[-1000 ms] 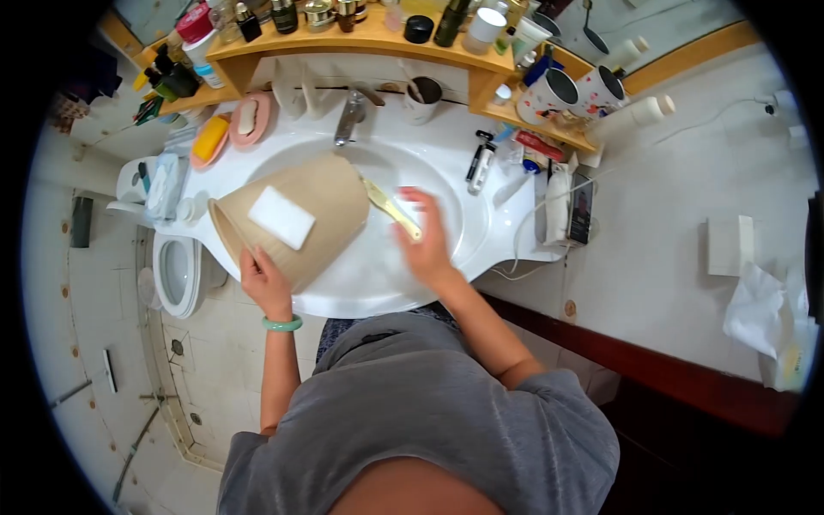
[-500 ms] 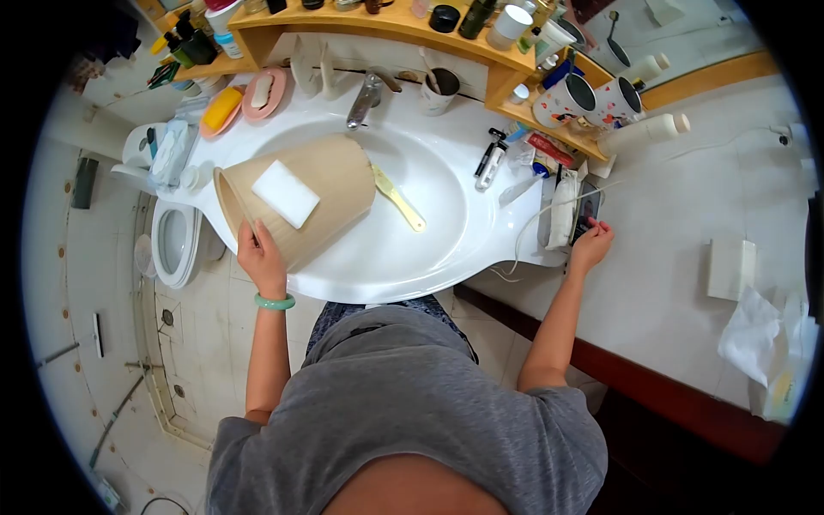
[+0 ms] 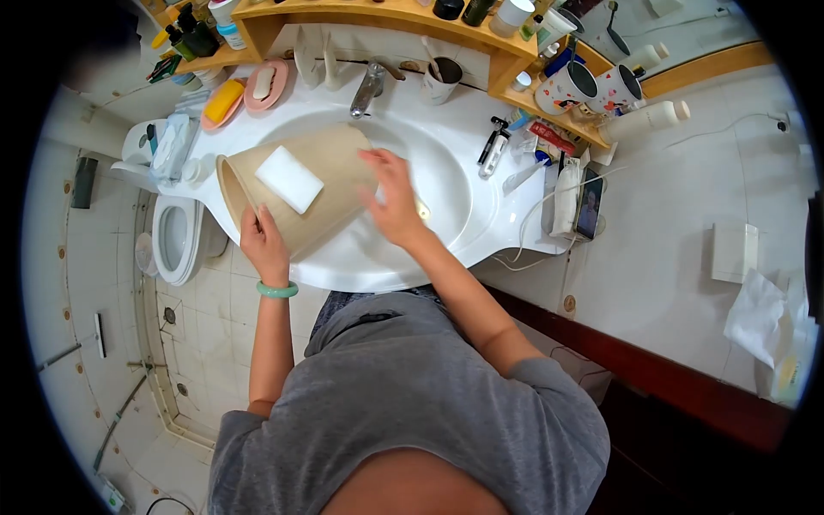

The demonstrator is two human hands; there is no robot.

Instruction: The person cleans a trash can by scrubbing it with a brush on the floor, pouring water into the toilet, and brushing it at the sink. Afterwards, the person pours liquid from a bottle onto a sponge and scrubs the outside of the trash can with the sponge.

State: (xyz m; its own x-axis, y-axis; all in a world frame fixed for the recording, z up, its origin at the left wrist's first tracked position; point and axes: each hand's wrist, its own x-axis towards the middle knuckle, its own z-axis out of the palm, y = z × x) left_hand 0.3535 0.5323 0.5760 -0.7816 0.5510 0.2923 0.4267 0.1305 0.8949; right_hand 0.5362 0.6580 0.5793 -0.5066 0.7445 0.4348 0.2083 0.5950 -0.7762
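Note:
A beige wood-grain wastebasket (image 3: 335, 154) lies on its side in the white washbasin (image 3: 442, 184), its open mouth facing left. My left hand (image 3: 264, 245) is closed on the rim of its mouth. On the upper side of the wastebasket rests a white sponge (image 3: 289, 179). Slightly blurred, my right hand (image 3: 393, 197) is at the closed bottom end, fingers and thumb apart; whether it touches the wastebasket I cannot tell. It hides most of a pale yellow brush (image 3: 422, 211) in the basin, leaving only the handle end in sight.
Behind the basin stand a faucet (image 3: 369, 89) and a cup (image 3: 441, 79). Soap dishes (image 3: 265, 84) sit at the back left. A razor (image 3: 493, 151), a cable and a propped phone (image 3: 589, 204) are on the right. A wooden shelf (image 3: 369, 12) holds bottles. A toilet (image 3: 176, 240) is left.
My right hand has come from the phone at the right edge to the bottom end of the wastebasket, now covering most of the brush. My left hand keeps hold of the rim.

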